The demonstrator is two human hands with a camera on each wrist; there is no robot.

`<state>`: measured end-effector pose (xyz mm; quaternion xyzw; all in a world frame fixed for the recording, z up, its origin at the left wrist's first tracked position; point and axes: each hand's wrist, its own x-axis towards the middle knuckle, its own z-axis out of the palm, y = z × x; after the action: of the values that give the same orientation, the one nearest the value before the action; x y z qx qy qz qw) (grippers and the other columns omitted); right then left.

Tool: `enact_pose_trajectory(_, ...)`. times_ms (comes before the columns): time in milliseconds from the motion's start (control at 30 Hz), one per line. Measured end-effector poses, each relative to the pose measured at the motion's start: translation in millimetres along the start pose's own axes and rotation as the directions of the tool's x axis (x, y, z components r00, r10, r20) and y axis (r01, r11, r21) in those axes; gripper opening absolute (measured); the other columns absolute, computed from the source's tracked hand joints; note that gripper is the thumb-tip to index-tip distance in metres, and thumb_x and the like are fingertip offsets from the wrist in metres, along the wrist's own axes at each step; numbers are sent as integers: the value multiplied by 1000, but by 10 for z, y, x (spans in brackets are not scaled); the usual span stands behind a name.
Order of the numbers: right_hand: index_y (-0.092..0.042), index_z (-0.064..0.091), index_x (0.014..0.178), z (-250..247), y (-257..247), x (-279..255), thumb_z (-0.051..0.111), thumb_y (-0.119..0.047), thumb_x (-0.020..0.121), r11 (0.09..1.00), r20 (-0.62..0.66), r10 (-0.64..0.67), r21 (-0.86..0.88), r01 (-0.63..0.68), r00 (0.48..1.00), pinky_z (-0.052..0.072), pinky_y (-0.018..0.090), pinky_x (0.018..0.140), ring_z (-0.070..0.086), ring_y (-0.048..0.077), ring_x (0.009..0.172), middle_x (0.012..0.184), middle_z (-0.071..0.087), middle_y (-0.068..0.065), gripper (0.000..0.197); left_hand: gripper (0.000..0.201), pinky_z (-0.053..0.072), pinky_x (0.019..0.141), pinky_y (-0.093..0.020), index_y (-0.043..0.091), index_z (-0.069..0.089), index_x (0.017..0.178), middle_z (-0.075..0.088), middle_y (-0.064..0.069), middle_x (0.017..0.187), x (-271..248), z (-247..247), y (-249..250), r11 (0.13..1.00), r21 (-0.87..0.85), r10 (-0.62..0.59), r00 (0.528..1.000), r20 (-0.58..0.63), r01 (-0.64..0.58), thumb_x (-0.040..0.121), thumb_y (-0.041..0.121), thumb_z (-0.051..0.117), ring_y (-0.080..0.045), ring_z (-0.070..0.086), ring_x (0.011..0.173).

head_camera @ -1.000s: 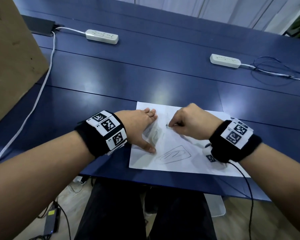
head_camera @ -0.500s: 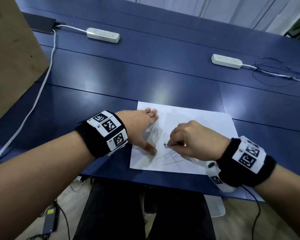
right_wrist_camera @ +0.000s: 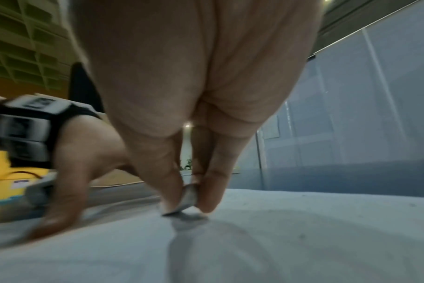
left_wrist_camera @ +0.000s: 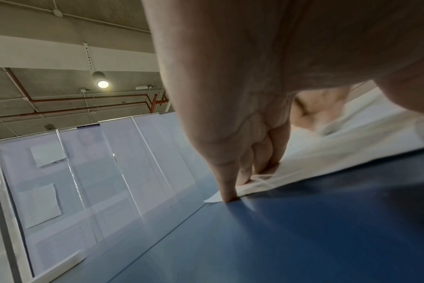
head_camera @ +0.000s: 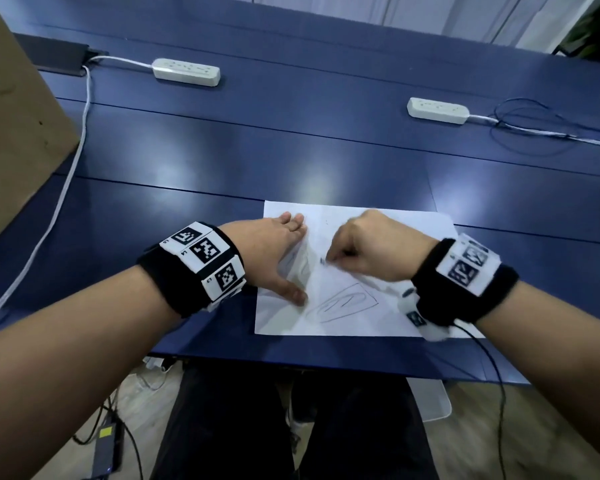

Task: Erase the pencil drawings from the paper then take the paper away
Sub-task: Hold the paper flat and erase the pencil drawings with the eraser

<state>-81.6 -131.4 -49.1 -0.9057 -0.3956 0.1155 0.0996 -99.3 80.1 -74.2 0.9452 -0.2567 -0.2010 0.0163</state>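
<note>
White paper [head_camera: 378, 306]: left hand [head_camera: 274, 258] flat, pinning it; right hand [head_camera: 368, 251] pinches eraser [right_wrist_camera: 188, 199] (plain only from right wrist).

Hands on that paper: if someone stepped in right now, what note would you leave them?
Left hand: flat, pressing the paper's left side onto the table.
Right hand: pinching a small eraser, its tip on the sheet's middle.
Done: unclear; faint marks show beside the left hand.
Left: the outlined drawing near the front edge is untouched. Erase it, then take the paper away.
</note>
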Motion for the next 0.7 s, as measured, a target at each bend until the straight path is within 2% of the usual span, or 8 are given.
enact_pose_trajectory(100,-25,76,90,-38,121,121,63,-15,77,997,-44,72,-17,-73,996,49,24,71,66,15,75,82,75,-6,20,129,12,121,-34,11,3,154,-4,-3,162,-17,4,8,1000,-12,-10,1000,4,10,63,85,57,-15,-1,149)
enact_pose_trajectory(200,-23,75,83,26,-33,-36,64,-18,78,997,-12,-78,-1,78,997,44,16,71,65,11,74,82,74,-8,13,128,10,122,-33,10,4,154,-4,-4,162,-14,2,10,1000,-5,-8,1000,5,8,64,83,58,-16,-1,149)
enact_pose_trajectory(267,-22,74,82,67,-128,-147,64,-22,80,989,47,-147,-10,147,988,43,16,71,63,12,73,82,73,-8,10,127,9,122,-33,10,4,154,-4,-5,162,-16,-6,20,1000,5,-3,1000,9,3,65,82,57,-17,-1,149)
enact_pose_trajectory(367,-23,74,83,28,-47,-10,61,-20,80,997,7,-58,-43,59,998,47,24,71,61,13,68,79,73,-7,13,128,12,121,-34,11,3,154,-5,-3,162,-20,-12,19,1000,-9,-5,1000,8,5,64,83,59,-15,-1,149)
enact_pose_trajectory(433,-23,75,88,-11,84,134,60,-16,79,997,-54,48,-58,-51,997,46,24,69,62,15,68,78,74,-5,19,129,13,121,-33,13,1,155,-7,-1,161,-21,-23,3,1000,1,-7,1000,27,7,63,81,62,-13,-1,149)
enact_pose_trajectory(500,-25,75,90,-13,150,183,61,-16,79,995,-72,80,-53,-84,994,45,22,66,63,16,70,78,74,-5,20,129,13,121,-32,15,-1,155,-9,1,161,-19,-48,-23,1000,20,-2,998,55,1,64,77,65,-11,-2,148)
enact_pose_trajectory(633,-22,73,79,55,-73,-57,65,-21,81,992,-7,-124,-24,124,992,42,18,69,62,12,72,79,72,-8,8,129,8,121,-32,17,-2,155,-11,4,161,-20,-47,-67,1000,-2,7,998,64,-7,63,75,67,-10,-4,148)
enact_pose_trajectory(700,-23,74,81,76,-130,-101,67,-22,80,989,42,-149,2,149,988,43,17,71,62,9,72,81,72,-10,7,130,5,120,-36,19,-3,155,-11,6,161,-16,-22,-89,1000,-11,11,998,60,-11,61,79,65,-9,-5,148)
